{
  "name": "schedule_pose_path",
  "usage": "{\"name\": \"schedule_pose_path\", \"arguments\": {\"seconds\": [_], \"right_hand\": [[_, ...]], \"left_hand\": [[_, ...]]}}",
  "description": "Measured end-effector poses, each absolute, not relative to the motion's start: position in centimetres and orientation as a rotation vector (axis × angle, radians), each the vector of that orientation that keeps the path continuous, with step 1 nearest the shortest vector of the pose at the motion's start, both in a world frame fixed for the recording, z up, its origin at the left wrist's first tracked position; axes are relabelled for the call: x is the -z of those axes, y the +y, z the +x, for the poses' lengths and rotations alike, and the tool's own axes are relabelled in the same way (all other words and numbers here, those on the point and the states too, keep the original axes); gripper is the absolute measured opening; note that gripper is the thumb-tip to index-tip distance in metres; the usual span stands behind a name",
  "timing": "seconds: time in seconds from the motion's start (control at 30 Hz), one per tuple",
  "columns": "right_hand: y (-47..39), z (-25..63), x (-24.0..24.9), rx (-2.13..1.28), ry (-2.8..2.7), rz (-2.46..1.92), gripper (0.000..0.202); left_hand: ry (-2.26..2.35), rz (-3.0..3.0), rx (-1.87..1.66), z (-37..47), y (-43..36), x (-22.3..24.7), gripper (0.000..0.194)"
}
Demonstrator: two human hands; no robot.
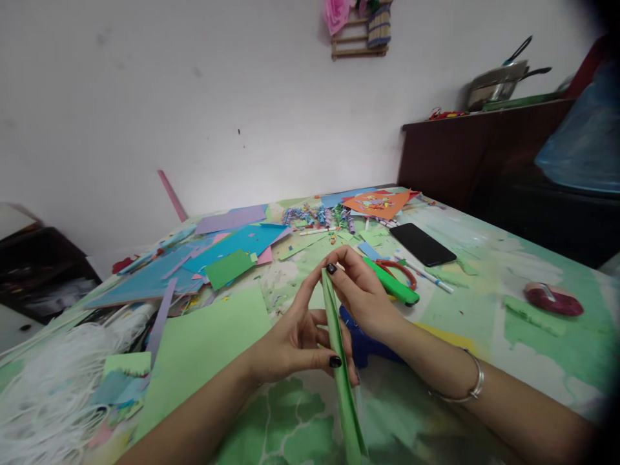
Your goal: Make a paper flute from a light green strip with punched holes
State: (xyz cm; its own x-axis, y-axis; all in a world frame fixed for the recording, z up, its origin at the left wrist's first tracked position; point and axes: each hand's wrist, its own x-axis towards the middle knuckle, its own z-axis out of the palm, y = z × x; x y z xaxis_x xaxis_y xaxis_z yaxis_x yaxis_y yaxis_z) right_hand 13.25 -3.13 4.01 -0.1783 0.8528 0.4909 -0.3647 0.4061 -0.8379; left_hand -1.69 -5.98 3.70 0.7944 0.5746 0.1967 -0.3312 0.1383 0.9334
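A folded light green sheet of paper (343, 374) stands on edge between my hands, its long side running toward me. My left hand (305, 342) grips it from the left, thumb on the near face and fingers passing behind. At the top far corner my right hand (361, 287) pinches the paper between thumb and fingers. Just beyond the right hand lies a bright green cutter-like tool (394, 284) beside orange-red scissor handles (400, 270). A dark blue object (363, 342) sits under my right wrist, partly hidden, so its kind is unclear.
A large light green sheet (208, 349) lies at left, near a tangle of white cord (53, 387). Coloured papers (237, 248) and curled paper strips (320, 214) cover the back. A black phone (423, 244) and a maroon oval object (553, 299) are at right.
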Motion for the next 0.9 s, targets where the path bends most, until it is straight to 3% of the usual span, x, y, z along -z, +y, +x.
{"name": "schedule_pose_path", "arguments": {"seconds": [0.17, 0.4, 0.9], "right_hand": [[-3.35, 13.06, -4.31, -1.17, -1.3, -0.439, 0.007], [-3.64, 13.55, -4.29, -1.466, -1.267, -0.385, 0.025], [-4.08, 13.09, -4.52, -1.495, -1.155, -0.409, 0.024]], "left_hand": [[0.208, 1.28, -0.721, -1.58, -5.9, -3.7, 0.111], [0.206, 1.292, -0.781, -1.84, -5.58, -4.04, 0.107], [0.226, 1.309, -0.783, -1.62, -5.69, -4.05, 0.108]]}}
